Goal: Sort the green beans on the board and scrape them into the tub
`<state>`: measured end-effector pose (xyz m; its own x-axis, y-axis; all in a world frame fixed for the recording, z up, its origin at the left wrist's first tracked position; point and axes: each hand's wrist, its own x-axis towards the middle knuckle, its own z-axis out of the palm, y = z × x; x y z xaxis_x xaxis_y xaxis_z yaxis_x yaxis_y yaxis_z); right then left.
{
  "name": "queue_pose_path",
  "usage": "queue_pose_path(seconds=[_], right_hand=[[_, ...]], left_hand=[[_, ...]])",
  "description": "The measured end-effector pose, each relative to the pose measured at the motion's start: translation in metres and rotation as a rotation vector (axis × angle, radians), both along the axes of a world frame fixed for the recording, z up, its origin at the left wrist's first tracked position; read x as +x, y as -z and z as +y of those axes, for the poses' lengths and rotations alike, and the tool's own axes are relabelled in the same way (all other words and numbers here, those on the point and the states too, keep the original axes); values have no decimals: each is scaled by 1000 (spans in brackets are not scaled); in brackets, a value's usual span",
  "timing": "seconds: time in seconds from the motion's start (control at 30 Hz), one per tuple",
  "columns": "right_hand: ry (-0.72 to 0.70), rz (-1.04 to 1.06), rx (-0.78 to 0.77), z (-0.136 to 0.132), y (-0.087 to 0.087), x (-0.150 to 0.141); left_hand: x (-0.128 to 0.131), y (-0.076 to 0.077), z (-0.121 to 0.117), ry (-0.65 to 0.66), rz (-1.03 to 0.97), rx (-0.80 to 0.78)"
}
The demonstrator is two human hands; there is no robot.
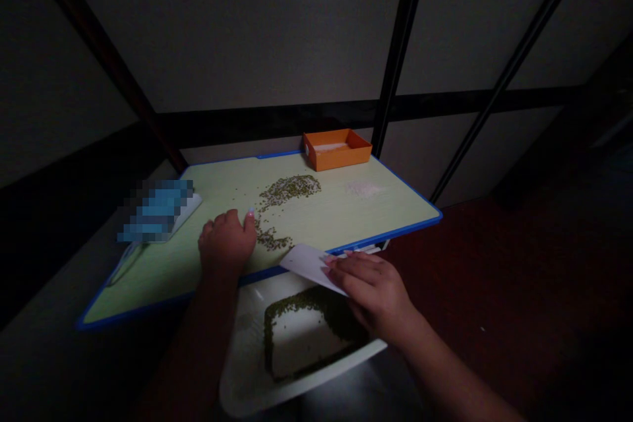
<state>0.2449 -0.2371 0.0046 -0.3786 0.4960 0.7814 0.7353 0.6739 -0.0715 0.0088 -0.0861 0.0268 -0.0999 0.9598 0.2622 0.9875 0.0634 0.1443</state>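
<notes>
Small green beans [288,189] lie scattered in a patch on a pale green table [208,198] with a blue edge. A smaller heap of beans [271,238] lies beside my left hand [226,241], which rests curled on the table with its fingers against that heap. My right hand [372,289] pinches a white card [310,262] held at the table's near edge. Below the edge sits a white tray [247,369] with more green beans [316,308] piled along its inner rim.
An orange box [336,148] stands at the table's far edge. A faint white patch [364,188] lies to the right of the beans. A blurred blue thing [157,211] lies at the table's left. Dark bars and a pale wall rise behind.
</notes>
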Motion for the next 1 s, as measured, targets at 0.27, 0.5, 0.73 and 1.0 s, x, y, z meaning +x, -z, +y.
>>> queue_pose_path(seconds=[0.27, 0.5, 0.73, 1.0], right_hand=[[84, 23, 72, 1, 3, -1], [148, -19, -108, 8, 11, -4], [199, -25, -308, 30, -4, -1], [496, 39, -363, 71, -8, 40]], left_hand=[[-3, 1, 3, 12, 13, -4], [-6, 3, 6, 24, 43, 6], [-11, 6, 13, 55, 40, 3], [-10, 6, 11, 53, 54, 23]])
